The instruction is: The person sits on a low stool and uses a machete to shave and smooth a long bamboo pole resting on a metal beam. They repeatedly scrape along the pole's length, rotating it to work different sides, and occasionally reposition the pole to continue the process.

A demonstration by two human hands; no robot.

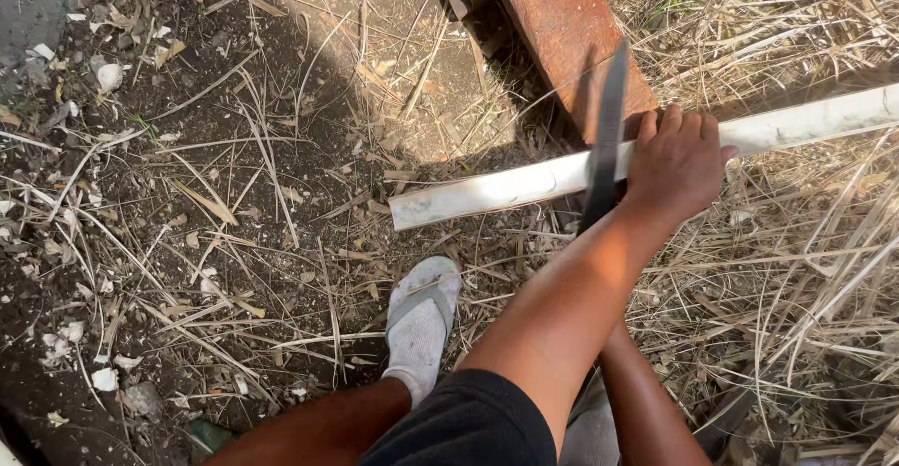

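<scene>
Outdoors, we stood over dark soil strewn with dry straw-coloured stalks (pixel 805 279) and pale shell fragments (pixel 108 77). Our left hand (pixel 676 162) lay palm down on a long pale peeled cane stalk (pixel 506 187), fingers curled over its far edge and pressing it down, so the grip was closed around the stalk. That stalk ran slantwise from the bare ground near the middle of the view up to the right edge, lying across the straw, its cut end pointing left just below a sunlit patch of soil.

Just beside the left hand's thumb side, a long dark flat blade (pixel 607 138) stood nearly upright across the stalk, its tip reaching up over a rusty red-brown flat metal beam (pixel 562 26) that lay slanted at the top of the view. Our right forearm (pixel 646 410) rose from below, behind the left arm, but the right hand itself was hidden, so we could not tell how it gripped.

Lower down, our foot in a grey sock and grey thong sandal (pixel 421 321) rested on the soil, well apart from the stalk's end.
</scene>
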